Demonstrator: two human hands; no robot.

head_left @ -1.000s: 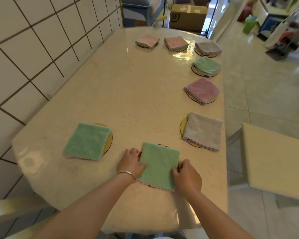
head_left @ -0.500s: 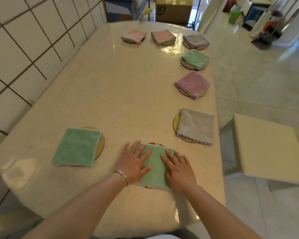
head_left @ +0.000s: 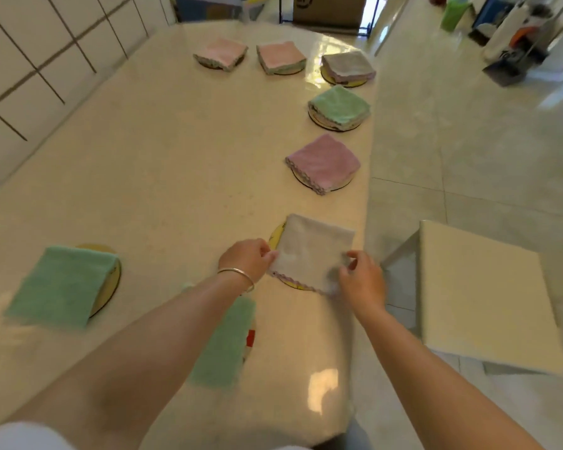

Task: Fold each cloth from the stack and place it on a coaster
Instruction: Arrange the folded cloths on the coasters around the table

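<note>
Head view: both hands (head_left: 306, 266) on grey cloth (head_left: 312, 251).

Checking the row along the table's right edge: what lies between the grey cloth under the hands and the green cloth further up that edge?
In the head view, a folded purple cloth on its coaster lies between the grey cloth and green cloth.

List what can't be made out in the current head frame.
- Round yellow coaster under the folded grey cloth: mostly covered by the cloth.
- Nearest folded green cloth: partly hidden by the left forearm.
- Right hand fingertips: motion-blurred, grip on the cloth unclear.
- Brown cardboard box: cut off by the top edge.
</note>
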